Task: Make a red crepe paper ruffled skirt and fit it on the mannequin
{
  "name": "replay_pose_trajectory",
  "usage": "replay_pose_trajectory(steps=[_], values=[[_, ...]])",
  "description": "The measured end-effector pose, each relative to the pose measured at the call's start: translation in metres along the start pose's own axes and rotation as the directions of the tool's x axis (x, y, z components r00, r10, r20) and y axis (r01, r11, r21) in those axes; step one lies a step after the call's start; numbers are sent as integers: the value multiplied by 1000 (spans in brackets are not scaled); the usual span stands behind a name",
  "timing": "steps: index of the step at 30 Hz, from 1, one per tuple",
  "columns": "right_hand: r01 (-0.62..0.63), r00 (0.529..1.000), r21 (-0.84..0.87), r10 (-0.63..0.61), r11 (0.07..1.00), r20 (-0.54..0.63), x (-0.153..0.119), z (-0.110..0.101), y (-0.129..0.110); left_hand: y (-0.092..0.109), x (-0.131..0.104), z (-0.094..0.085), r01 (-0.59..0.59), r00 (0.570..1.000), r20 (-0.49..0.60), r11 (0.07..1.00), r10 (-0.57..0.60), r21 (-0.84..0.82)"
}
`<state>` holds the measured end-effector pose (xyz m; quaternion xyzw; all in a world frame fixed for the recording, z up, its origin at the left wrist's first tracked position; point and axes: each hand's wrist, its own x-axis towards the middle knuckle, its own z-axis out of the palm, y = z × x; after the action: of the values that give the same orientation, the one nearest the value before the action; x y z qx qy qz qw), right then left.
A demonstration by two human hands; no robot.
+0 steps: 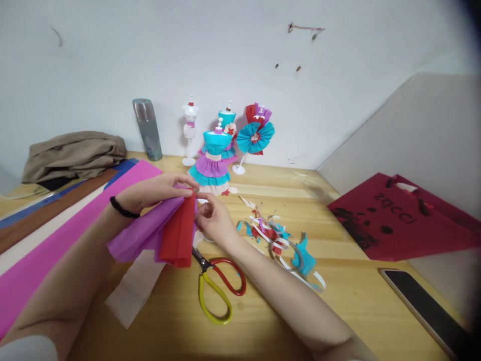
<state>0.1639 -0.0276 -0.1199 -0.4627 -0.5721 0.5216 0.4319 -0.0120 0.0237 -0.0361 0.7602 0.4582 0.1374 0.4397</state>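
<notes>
Purple crepe paper (145,228) and a folded red strip (178,235) hang from my left hand (161,190), whose thumb and fingers pinch their top edge. My right hand (214,215) is at the right side of that edge, its fingers curled together; what they grip is too small to make out. Below the paper lie scissors (205,265) with one red and one yellow handle, blades partly hidden. A pale paper strip (137,286) lies under the purple paper. Just behind my hands a small mannequin (214,160) wears a tiered turquoise and purple paper dress.
More mannequins (190,125) stand by the wall, near a bottle (147,130). Paper scraps (278,235) lie right of my hands. Paper sheets (86,215) and brown cloth (75,153) are left; a red bag (398,215) and phone (421,306) are right.
</notes>
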Motion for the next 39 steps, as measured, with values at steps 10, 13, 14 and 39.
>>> replay_pose_trajectory(steps=[10, 13, 14, 39], values=[[-255, 967, 325, 250, 911, 58, -3, 1, -11, -1, -11, -23, -14, 993, -108, 967, 43, 253], [-277, 960, 488, 257, 828, 109, -7, 3, -11, -1, -7, -16, -35, 987, -146, 979, 65, 201], [-284, 959, 521, 255, 805, 128, -8, 4, -11, -1, -4, -12, -52, 985, -155, 986, 77, 157], [354, 906, -578, -422, 735, 17, -24, -2, -21, 0, 0, -3, -88, 990, -74, 938, 119, 335]])
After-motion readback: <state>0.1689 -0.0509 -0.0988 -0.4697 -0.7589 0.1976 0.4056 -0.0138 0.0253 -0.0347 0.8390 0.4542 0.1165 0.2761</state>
